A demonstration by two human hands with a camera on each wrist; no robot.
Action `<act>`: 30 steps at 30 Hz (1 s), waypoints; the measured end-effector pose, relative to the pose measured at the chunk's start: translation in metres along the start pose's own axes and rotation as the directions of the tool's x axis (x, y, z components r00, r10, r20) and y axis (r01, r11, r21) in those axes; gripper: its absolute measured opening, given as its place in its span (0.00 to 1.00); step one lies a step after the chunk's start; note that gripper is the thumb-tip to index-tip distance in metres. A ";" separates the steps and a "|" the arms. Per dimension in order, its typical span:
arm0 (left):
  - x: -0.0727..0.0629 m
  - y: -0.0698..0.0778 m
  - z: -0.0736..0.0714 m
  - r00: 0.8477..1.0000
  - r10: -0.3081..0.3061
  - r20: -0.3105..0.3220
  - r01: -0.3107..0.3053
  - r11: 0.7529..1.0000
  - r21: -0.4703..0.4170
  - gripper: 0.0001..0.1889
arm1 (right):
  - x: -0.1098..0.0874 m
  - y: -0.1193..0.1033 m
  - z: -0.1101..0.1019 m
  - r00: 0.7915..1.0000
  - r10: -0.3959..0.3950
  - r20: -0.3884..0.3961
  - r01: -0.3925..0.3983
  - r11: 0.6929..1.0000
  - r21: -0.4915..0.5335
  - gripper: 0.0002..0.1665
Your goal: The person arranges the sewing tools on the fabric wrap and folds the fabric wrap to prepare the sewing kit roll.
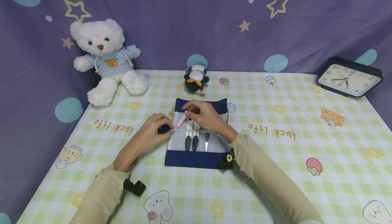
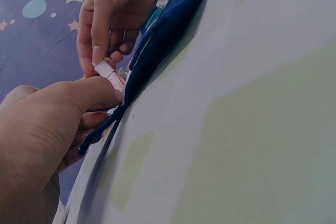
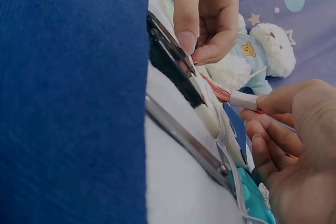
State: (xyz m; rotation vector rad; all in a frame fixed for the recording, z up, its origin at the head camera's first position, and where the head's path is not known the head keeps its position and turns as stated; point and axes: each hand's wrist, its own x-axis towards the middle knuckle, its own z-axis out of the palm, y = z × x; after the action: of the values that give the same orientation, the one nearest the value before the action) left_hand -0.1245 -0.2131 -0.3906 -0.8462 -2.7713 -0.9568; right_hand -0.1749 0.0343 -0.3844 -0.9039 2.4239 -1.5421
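A navy and light-grey cloth tool roll [image 1: 193,159] lies spread on the table. My left hand [image 1: 150,132] pinches its left edge, bending the cloth up between thumb and fingers. Over the upper left part, my right hand [image 1: 203,115] holds a slim pink-and-white stick-like thing [image 1: 181,120] by its white end; its exact kind is unclear. That thing's lower end points down towards the elastic band. Two black-handled tools [image 1: 191,143] and a tapered silver tool [image 1: 207,142] sit under the band. A teal thing [image 3: 253,195] shows beside them in the right wrist view, partly hidden.
A white teddy bear [image 1: 107,60] sits at the back left. Beyond the roll lies a small penguin plush [image 1: 196,78], and a black-framed clock [image 1: 349,78] stands at the back right. A checked cloth [image 1: 275,176] covers the table.
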 end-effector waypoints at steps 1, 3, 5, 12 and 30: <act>0.000 0.000 0.000 1.000 0.002 0.000 -0.002 1.000 0.000 0.04 | 0.000 0.000 0.001 1.000 0.002 -0.001 -0.002 1.000 -0.006 0.12; -0.001 0.000 0.000 1.000 0.005 -0.001 -0.005 1.000 -0.001 0.04 | 0.001 0.000 0.001 1.000 0.001 -0.002 -0.001 1.000 -0.011 0.11; -0.001 0.000 0.000 1.000 0.006 -0.002 -0.006 1.000 -0.001 0.04 | 0.001 0.000 0.002 1.000 -0.002 -0.002 0.002 1.000 -0.014 0.10; -0.001 0.000 0.000 1.000 0.006 -0.001 -0.006 1.000 0.005 0.04 | 0.001 0.001 0.003 1.000 -0.019 -0.010 0.019 1.000 -0.024 0.10; 0.000 0.001 -0.001 0.999 0.037 -0.017 -0.036 0.999 0.010 0.05 | 0.007 0.000 0.009 0.999 -0.051 -0.003 0.051 0.998 -0.041 0.11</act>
State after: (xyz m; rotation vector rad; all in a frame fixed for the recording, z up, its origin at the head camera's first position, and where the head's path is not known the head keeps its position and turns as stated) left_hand -0.1241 -0.2133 -0.3897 -0.8798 -2.7339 -0.9391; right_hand -0.1768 0.0236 -0.3869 -0.9783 2.4620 -1.5182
